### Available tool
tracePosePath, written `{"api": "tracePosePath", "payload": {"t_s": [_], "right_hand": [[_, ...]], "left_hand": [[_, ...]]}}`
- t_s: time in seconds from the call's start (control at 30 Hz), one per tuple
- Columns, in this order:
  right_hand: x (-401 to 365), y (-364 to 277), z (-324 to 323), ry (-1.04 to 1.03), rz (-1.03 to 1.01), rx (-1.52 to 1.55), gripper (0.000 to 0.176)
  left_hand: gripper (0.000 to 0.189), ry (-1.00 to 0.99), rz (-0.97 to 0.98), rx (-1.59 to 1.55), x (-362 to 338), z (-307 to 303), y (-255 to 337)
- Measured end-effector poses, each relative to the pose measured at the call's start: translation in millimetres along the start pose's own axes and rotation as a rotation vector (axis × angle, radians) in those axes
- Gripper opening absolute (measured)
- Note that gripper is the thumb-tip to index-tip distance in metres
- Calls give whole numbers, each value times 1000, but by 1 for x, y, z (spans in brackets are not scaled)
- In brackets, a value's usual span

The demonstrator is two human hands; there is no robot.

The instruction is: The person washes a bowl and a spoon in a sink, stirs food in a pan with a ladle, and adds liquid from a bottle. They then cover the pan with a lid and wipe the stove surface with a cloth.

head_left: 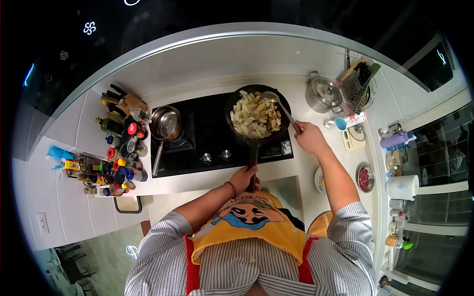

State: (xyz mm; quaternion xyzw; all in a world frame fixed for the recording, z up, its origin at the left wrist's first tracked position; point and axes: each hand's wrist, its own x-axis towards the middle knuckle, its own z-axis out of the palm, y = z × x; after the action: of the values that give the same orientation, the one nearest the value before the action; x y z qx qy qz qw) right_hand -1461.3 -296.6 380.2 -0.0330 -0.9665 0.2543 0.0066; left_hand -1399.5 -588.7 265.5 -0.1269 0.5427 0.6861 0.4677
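My left hand (pixel 243 179) is closed round the handle of a dark wok (pixel 231 129) on the right side of the black stove (pixel 207 135). In the wok lie pale chopped pieces (pixel 249 116), some browned at the right. With my right hand (pixel 310 137) I grip the wooden-ended handle of a metal ladle (pixel 284 109). Its bowl rests among the pieces at the wok's upper right. A steel saucepan (pixel 166 123) sits on the left side of the stove, its handle pointing toward me.
Several bottles and jars (pixel 121 163) crowd the counter left of the stove, with a knife block (pixel 132 102) behind. To the right stand a lidded pot (pixel 324 92), a blue-lined mug (pixel 340 123), a utensil rack (pixel 358 89) and a steel bowl of red meat (pixel 365 178).
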Motion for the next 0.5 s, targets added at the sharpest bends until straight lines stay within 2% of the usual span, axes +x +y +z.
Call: {"api": "tracePosePath", "payload": {"t_s": [0.03,0.1,0.13,0.17,0.23,0.27,0.43,0.5], "right_hand": [[6,-4,3,2,3,3,19],[21,-16,9,-227,375,258,19],[27,-12,27,-243,314,386,23],[27,-3,37,-242,314,386,23],[14,-26,37,-423,417,538,32],[10,-22,37,-484,443,578,45],[-7,-40,-42,-512,376,319,52],[-15,-58,-80,-448,159,8,47]], "left_hand": [[42,-3,2,4,-1,0,1],[42,-10,7,18,0,0,4],[41,-3,4,13,1,1,3],[40,6,0,6,2,1,2],[40,1,6,1,3,-2,1],[39,-5,12,-5,3,-3,1],[39,-2,11,-19,3,2,0],[39,-4,13,-24,3,1,0]]}}
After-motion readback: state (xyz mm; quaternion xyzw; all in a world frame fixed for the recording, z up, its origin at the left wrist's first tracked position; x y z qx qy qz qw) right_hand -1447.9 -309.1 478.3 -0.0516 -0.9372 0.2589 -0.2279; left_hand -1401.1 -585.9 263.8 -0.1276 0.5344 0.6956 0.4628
